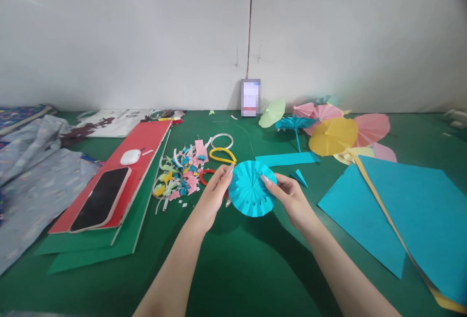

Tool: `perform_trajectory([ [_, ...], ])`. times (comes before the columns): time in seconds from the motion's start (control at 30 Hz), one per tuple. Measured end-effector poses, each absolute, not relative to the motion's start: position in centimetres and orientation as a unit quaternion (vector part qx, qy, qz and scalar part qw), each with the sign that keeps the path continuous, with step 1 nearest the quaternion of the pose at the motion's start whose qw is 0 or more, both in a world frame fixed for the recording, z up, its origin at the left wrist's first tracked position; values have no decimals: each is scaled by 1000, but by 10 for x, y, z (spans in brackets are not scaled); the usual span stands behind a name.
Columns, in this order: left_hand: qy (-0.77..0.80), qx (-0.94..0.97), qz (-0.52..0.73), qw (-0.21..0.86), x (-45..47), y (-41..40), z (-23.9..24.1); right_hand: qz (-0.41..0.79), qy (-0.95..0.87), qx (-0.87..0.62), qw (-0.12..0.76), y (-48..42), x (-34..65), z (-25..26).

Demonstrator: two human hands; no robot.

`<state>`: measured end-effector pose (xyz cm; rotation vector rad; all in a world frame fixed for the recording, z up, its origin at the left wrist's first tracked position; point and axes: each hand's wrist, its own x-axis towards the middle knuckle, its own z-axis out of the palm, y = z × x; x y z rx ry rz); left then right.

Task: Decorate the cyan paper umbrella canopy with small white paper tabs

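Observation:
Between my two hands is a round, pleated blue paper disc, its folds fanning out from the middle and small holes showing in its lower half. My left hand pinches its left edge, and my right hand grips the right edge with the thumb on top. The disc is held above the green table. Just beyond it lie a blue paper strip and a small folded blue paper piece. Yellow and red rolls of tape rest near my left hand; the red one is partly hidden.
Paper scraps are heaped to the left, beside red and green boards bearing a phone and a white case. Several paper umbrellas stand at the back right. Blue sheets lie at right. A screen leans on the white partition.

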<state>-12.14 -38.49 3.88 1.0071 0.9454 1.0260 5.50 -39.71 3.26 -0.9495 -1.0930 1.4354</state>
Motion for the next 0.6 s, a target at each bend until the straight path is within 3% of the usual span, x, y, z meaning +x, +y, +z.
perform_trajectory([
  [0.6,406,462,483,623,-122,-383,36,591,-461,-381,542,-398,60,29],
])
